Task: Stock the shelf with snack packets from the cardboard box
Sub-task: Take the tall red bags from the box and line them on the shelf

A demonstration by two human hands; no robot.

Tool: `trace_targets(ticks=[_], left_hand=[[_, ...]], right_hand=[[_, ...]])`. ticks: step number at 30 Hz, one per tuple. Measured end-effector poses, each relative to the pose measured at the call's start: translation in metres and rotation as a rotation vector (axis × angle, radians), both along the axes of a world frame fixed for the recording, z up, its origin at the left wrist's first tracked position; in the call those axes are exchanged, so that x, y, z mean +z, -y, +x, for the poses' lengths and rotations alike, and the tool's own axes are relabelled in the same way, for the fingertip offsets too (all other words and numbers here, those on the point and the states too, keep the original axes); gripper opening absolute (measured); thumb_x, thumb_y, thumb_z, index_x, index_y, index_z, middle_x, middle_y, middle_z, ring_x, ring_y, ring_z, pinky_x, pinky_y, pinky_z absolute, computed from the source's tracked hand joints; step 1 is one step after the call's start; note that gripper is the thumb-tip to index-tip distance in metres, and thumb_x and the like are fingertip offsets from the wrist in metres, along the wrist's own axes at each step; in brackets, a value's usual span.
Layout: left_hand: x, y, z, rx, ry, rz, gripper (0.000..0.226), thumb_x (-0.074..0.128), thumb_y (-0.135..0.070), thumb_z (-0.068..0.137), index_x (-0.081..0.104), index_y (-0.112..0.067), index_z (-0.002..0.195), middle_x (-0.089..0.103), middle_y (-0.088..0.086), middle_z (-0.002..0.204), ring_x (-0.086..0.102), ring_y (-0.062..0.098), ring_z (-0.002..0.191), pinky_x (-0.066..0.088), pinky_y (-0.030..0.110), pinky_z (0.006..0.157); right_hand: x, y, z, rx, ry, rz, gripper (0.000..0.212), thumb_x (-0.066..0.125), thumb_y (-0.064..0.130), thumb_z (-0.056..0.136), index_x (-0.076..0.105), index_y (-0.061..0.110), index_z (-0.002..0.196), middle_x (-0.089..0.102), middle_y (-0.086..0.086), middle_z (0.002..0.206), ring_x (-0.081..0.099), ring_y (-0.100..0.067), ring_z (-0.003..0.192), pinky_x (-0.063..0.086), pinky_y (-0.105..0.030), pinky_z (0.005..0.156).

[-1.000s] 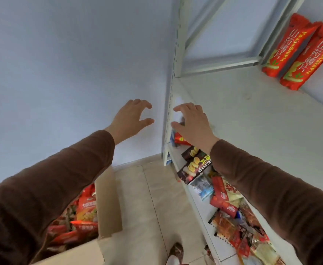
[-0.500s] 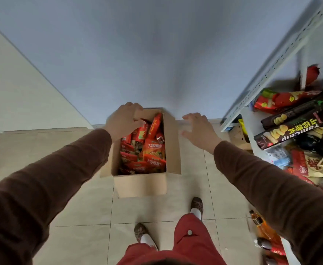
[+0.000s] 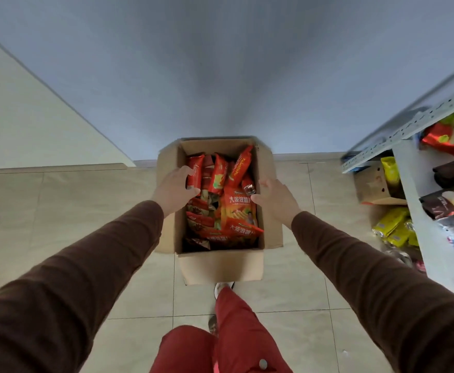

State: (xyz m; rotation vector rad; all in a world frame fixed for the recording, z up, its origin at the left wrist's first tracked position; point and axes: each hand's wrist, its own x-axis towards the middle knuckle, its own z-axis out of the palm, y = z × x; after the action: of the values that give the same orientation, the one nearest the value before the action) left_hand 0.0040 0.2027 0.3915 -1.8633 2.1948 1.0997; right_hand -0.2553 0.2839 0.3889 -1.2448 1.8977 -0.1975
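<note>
Nearest the camera are red trousers point(image 3: 220, 345) and, past the knee, a shoe point(image 3: 221, 288) on the pale floor tiles point(image 3: 287, 286), its toe touching the near flap of the cardboard box point(image 3: 221, 267). Two arms in brown sleeves point(image 3: 72, 265) reach forward over the floor and into the open top of that box. The left hand point(image 3: 173, 188) is at the box's left inner wall, its fingers curled round the edge of a narrow red packet point(image 3: 195, 173) that stands upright there — thumb below, fingertips on the packet's side. The right hand point(image 3: 273, 195) is at the right inner wall, fingers bent inward with the thumb tip touching the corner of a large orange chip bag point(image 3: 238, 208); whether it grips that bag or only touches it cannot be told. The box sits on the floor against the foot of a grey-blue wall point(image 3: 220, 76), all four flaps folded outward, and is packed with snack packets point(image 3: 220, 224) in red and orange, some lying flat, some upright. To the right, well apart from the box, stands a white metal shelf point(image 3: 408, 168) carrying dark chip tubes point(image 3: 451, 201) and red bags — blurred at the frame's edge. Yellow packets point(image 3: 392, 224) and a small brown carton point(image 3: 376, 184) lie low beside the shelf's upright. A cream panel point(image 3: 32, 125) meets the wall at far left.
</note>
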Motion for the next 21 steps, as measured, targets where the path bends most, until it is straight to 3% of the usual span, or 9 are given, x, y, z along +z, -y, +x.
trace_targets(ticks=[6, 11, 13, 16, 18, 21], left_hand=[[-0.103, 0.061, 0.004, 0.074, -0.001, 0.098, 0.053, 0.067, -0.033, 0.092, 0.047, -0.019, 0.140, 0.052, 0.004, 0.139, 0.053, 0.022, 0.121, 0.040, 0.029, 0.093], [-0.196, 0.113, -0.012, 0.068, -0.002, 0.137, 0.057, 0.067, -0.037, 0.092, 0.046, -0.018, 0.141, 0.053, 0.007, 0.136, 0.054, 0.026, 0.119, 0.047, 0.040, 0.098], [-0.239, 0.134, -0.020, 0.055, 0.000, 0.150, 0.059, 0.067, -0.039, 0.092, 0.044, -0.019, 0.143, 0.052, 0.007, 0.139, 0.054, 0.026, 0.121, 0.046, 0.037, 0.096], [-0.302, 0.164, -0.032, 0.086, -0.018, 0.188, 0.065, 0.068, -0.040, 0.092, 0.041, -0.018, 0.147, 0.051, 0.006, 0.144, 0.056, 0.023, 0.119, 0.047, 0.032, 0.088], [-0.344, 0.180, -0.040, 0.115, -0.042, 0.209, 0.069, 0.070, -0.040, 0.091, 0.040, -0.016, 0.148, 0.052, 0.008, 0.144, 0.056, 0.026, 0.121, 0.049, 0.033, 0.091], [-0.401, 0.196, -0.053, 0.141, -0.059, 0.216, 0.068, 0.072, -0.039, 0.090, 0.043, -0.011, 0.145, 0.055, 0.008, 0.140, 0.057, 0.026, 0.122, 0.042, 0.028, 0.086]], right_hand=[[-0.108, 0.067, 0.013, -0.282, 0.175, 0.147, 0.066, 0.066, 0.039, 0.096, 0.038, 0.016, 0.151, 0.049, -0.006, 0.150, 0.053, -0.023, 0.130, 0.043, -0.032, 0.101], [-0.203, 0.114, 0.019, -0.537, 0.267, 0.178, 0.078, 0.074, 0.044, 0.089, 0.035, 0.017, 0.152, 0.049, -0.007, 0.148, 0.055, -0.027, 0.129, 0.048, -0.045, 0.108], [-0.250, 0.130, 0.021, -0.630, 0.301, 0.199, 0.089, 0.076, 0.052, 0.083, 0.031, 0.022, 0.153, 0.049, -0.006, 0.150, 0.056, -0.027, 0.128, 0.049, -0.049, 0.107], [-0.317, 0.152, 0.025, -0.736, 0.278, 0.173, 0.099, 0.080, 0.056, 0.074, 0.029, 0.022, 0.153, 0.048, -0.004, 0.150, 0.058, -0.026, 0.125, 0.051, -0.050, 0.104], [-0.353, 0.166, 0.029, -0.801, 0.253, 0.145, 0.101, 0.083, 0.052, 0.074, 0.028, 0.020, 0.154, 0.046, -0.005, 0.151, 0.057, -0.027, 0.126, 0.051, -0.050, 0.104], [-0.406, 0.183, 0.036, -0.845, 0.172, 0.107, 0.107, 0.083, 0.054, 0.071, 0.027, 0.016, 0.153, 0.043, -0.008, 0.153, 0.050, -0.032, 0.133, 0.045, -0.054, 0.109]])
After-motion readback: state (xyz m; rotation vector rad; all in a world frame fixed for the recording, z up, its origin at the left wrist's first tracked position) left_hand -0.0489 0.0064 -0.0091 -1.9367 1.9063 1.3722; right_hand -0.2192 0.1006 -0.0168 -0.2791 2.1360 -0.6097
